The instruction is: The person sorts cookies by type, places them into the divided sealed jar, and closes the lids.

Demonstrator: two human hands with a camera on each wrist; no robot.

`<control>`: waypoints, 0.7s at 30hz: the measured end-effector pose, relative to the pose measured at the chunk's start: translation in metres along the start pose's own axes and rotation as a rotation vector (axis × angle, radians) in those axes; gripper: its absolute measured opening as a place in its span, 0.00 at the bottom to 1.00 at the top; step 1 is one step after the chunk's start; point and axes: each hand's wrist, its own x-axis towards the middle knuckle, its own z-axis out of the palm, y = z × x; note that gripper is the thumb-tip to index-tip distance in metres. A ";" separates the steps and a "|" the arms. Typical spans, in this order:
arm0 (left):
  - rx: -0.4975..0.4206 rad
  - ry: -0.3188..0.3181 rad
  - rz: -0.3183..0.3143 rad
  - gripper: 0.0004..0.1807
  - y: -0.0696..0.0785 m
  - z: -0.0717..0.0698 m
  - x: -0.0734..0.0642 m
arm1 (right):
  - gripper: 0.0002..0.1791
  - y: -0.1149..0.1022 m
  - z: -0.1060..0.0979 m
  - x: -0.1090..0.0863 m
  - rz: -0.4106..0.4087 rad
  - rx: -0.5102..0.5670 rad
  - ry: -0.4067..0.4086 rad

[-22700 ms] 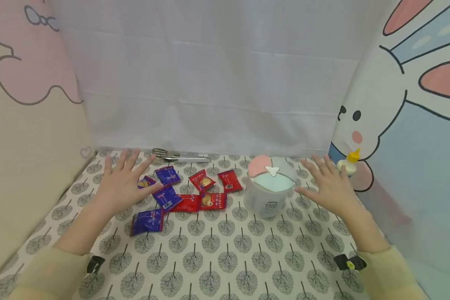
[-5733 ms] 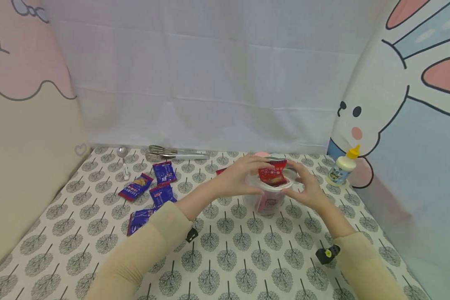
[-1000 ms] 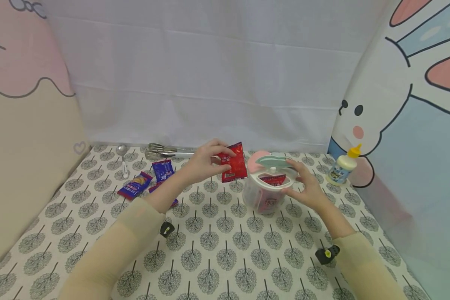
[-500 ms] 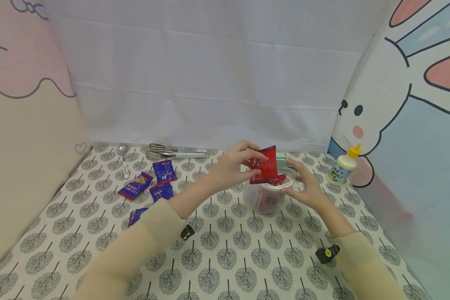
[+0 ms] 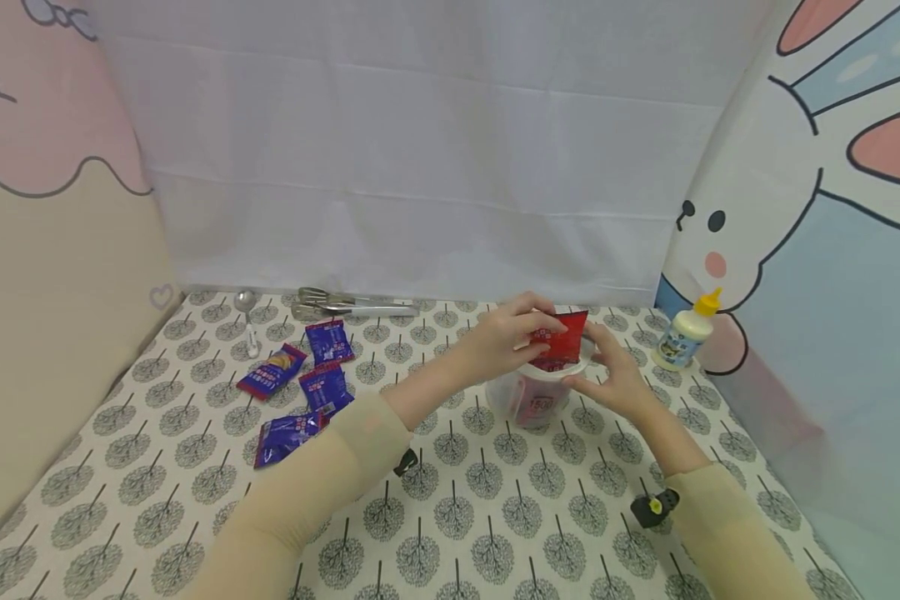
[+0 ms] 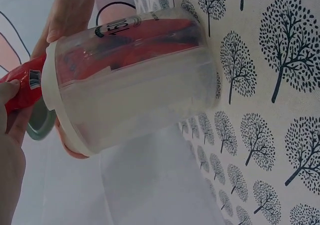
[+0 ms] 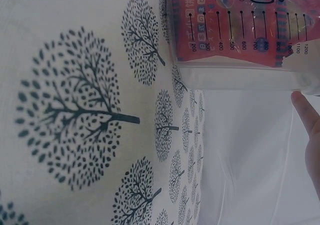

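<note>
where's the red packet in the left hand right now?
Head view, right of centre: the red packet is at the jar's opening, between the left hand and the right hand.

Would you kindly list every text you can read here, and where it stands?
"1500": clear container
"KE JIA": same container
"200", "300", "400", "500", "600", "700", "1100", "1200": its printed scale
"小圆饼干": red packet inside
Too small or blurred: labels on the yellow-capped bottle, blue packets and held red packet; other fine print.
</note>
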 end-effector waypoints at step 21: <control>-0.018 -0.349 -0.278 0.26 -0.007 0.007 -0.013 | 0.49 0.030 0.005 -0.003 -0.010 -0.017 -0.011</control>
